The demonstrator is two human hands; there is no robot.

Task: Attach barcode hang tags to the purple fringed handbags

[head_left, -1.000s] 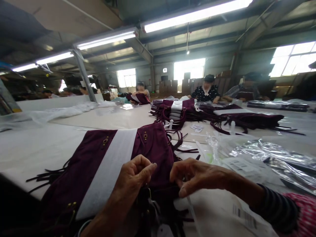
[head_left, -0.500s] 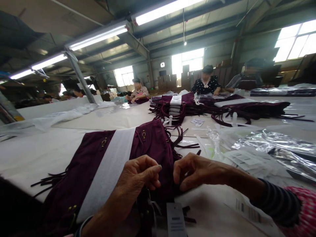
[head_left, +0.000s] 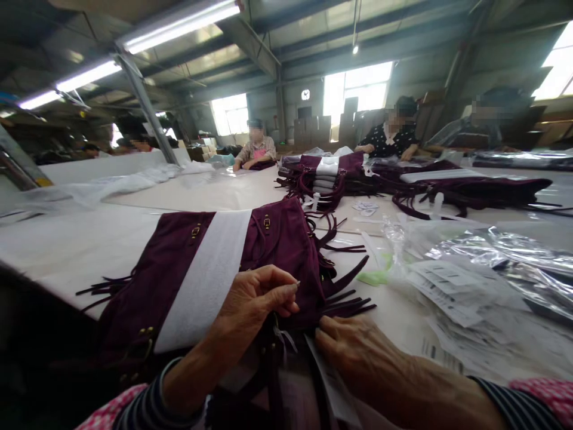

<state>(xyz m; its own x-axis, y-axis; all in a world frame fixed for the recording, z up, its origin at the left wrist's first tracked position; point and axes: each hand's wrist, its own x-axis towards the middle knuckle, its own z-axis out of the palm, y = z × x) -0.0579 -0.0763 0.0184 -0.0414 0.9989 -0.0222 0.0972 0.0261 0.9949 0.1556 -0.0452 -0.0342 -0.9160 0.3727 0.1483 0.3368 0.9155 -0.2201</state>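
Note:
A purple handbag with dark fringes and small brass buckles lies in front of me, a white paper band wrapped across it. My left hand is over the bag's lower right part, thumb and forefinger pinched together; whatever is at the fingertips is too small to name. Beside the bag's right edge, my right hand has its fingers curled downward, and what they grip is hidden. Between the hands hangs a thin clear loop. A white printed tag hangs below, close to my right hand.
Printed label sheets and shiny plastic bags lie to the right. Further back are stacked purple bags and small white tags. Several people work across the table, one in a dotted top.
My right hand has lowered and turned at the bag's right edge, uncovering more fringe. The printed tag now lies tilted beside it. My left hand stays pinched; the view has shifted slightly.

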